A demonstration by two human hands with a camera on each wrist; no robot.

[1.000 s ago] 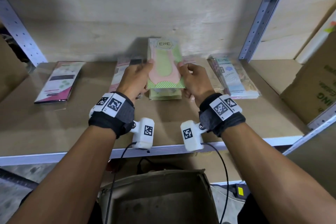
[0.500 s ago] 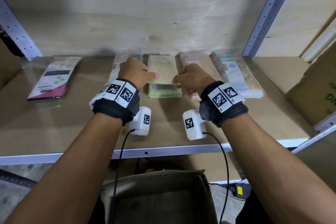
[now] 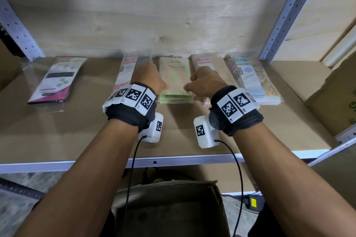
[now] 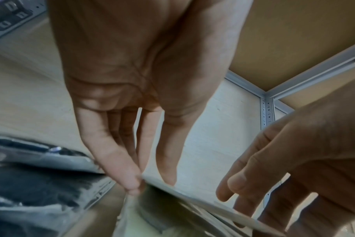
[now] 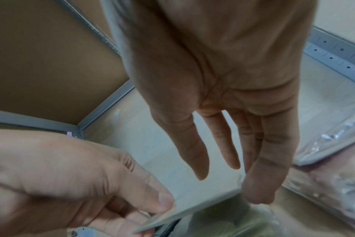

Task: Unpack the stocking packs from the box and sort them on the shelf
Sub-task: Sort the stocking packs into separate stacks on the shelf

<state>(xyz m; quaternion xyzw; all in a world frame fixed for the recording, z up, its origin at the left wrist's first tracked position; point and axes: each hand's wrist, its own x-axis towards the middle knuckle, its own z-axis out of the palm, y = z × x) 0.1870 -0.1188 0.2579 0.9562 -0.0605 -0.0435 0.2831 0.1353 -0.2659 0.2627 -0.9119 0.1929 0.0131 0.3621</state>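
Note:
A green stocking pack point(image 3: 174, 78) lies flat on top of a stack of like packs at the middle of the shelf point(image 3: 57, 136). My left hand point(image 3: 149, 77) pinches its left edge, thumb on top and fingers point(image 4: 129, 182) below. My right hand point(image 3: 204, 82) holds the right edge the same way, with its fingers point(image 5: 257, 192) at the pack's corner. In the wrist views the pack point(image 5: 184, 211) shows as a thin pale card, slightly raised over the stack point(image 4: 150, 216). The brown box point(image 3: 169, 208) stands open below the shelf, its inside in shadow.
Other sorted piles lie on the shelf: a pink and black pack point(image 3: 55, 79) at the left, pink packs point(image 3: 125, 71) behind my left hand, pink packs point(image 3: 202, 61) by my right hand, blue packs point(image 3: 250, 81) at the right. A metal upright point(image 3: 283, 17) and cardboard cartons point(image 3: 335, 94) stand right.
The green pack was held upright in both hands above the stack. It has been tipped back and laid flat onto the stack, and both hands have sunk with it.

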